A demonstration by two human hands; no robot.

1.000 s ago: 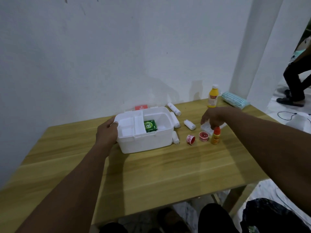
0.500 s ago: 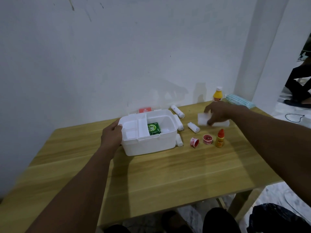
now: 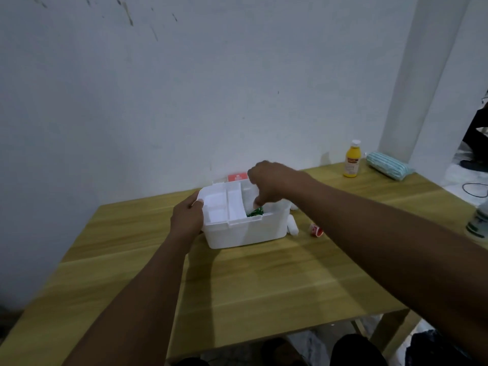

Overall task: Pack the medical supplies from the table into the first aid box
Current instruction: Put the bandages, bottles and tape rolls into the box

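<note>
— How are we sitting against the edges?
— We are working at the far side of the worktop (image 3: pixel 264 281). The box (image 3: pixel 245 233) is standing just beside the wall (image 3: pixel 184 101), with a red label (image 3: pixel 237 177) showing behind its back rim. Bare wood is running from the box to the near edge and to the left edge.
— And on the right?
— Tighter. A roll (image 3: pixel 292 226) is lying just beside the box's right end, a tape ring (image 3: pixel 315 230) is lying near that, and our right forearm is crossing above both. A bottle (image 3: pixel 352 159) and a striped pack (image 3: pixel 388 169) are sitting well apart, by the far right corner.
— What are our grips doing?
— Our left grip (image 3: pixel 186 220) is clamping the box's left end, thumb over the rim. Our right grip (image 3: pixel 274 184) is hovering over the big right compartment, fingers curled down and pinching a white packet (image 3: pixel 249 195).
— Where is the packet hanging?
— Below those fingers, dipping partly into the box, just right of the tray (image 3: pixel 219 210) and above a green carton (image 3: pixel 254 212) lying in that compartment.
</note>
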